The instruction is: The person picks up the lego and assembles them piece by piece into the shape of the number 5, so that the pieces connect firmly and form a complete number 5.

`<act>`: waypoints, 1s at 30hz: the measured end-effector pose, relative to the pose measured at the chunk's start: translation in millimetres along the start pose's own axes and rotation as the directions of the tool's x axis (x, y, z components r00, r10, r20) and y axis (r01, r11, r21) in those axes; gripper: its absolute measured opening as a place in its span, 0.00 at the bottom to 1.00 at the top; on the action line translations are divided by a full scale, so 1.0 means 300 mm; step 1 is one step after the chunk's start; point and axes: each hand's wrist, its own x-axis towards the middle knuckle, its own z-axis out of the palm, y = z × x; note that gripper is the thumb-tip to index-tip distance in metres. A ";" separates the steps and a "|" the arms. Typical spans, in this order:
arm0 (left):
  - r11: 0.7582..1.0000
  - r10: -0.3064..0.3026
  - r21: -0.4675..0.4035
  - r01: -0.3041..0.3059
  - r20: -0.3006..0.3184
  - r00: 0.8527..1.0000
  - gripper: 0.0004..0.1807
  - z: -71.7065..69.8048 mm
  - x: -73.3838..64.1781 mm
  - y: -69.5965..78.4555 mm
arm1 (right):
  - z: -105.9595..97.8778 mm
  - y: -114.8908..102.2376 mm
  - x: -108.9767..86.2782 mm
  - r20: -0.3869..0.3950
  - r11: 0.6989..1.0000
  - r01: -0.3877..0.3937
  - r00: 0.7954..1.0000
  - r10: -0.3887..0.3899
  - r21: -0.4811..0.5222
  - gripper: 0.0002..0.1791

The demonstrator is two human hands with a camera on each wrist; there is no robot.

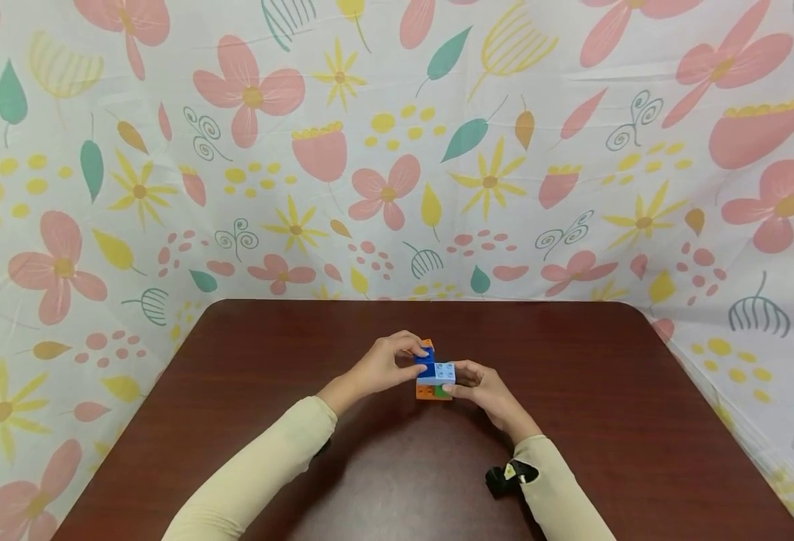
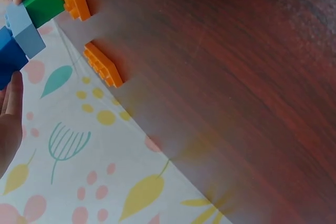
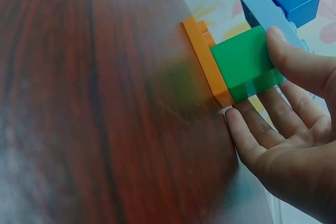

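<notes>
My left hand (image 1: 384, 364) pinches a dark blue building brick (image 3: 294, 2) between thumb and fingers. That brick sits on one end of a light blue brick (image 1: 445, 373), whose studs show beside it. Beneath the light blue brick is a green brick (image 3: 244, 61), standing on a thin orange brick (image 3: 202, 59) that rests on the table. My right hand (image 1: 487, 389) holds the stack from the right, its thumb on the green brick and its fingers round the far side. A second thin orange brick (image 2: 103, 65) lies apart on the table, just behind the stack.
The dark red-brown wooden table (image 1: 268, 338) has rounded far corners. A white cloth with printed flowers (image 1: 383, 248) hangs behind it and along both sides. A black wrist device (image 1: 505, 481) is strapped over the right sleeve (image 1: 559, 488).
</notes>
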 end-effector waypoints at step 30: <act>0.998 -0.018 0.063 0.017 0.014 1.000 0.12 0.003 0.001 0.004 | 0.009 -0.002 -0.003 -0.016 1.000 0.011 1.000 -0.011 0.000 0.23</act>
